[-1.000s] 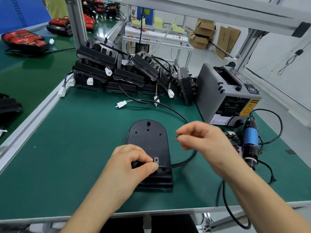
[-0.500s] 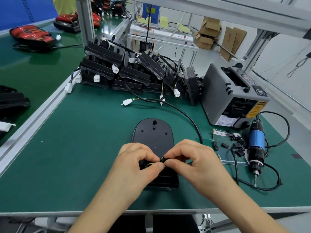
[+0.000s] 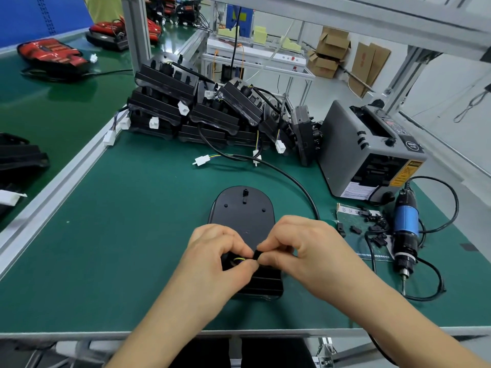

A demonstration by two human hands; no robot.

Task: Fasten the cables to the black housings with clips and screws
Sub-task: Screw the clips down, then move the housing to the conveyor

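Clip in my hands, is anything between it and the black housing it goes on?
Nothing visible. The right hand pinches the clip just above the near end of the housing, beside the cable that the left hand holds; the hands hide the exact seat.

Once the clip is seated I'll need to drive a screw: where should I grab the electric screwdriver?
Take the electric screwdriver by its blue barrel, from above with the right hand: it lies flat on your right, bit pointing toward you.
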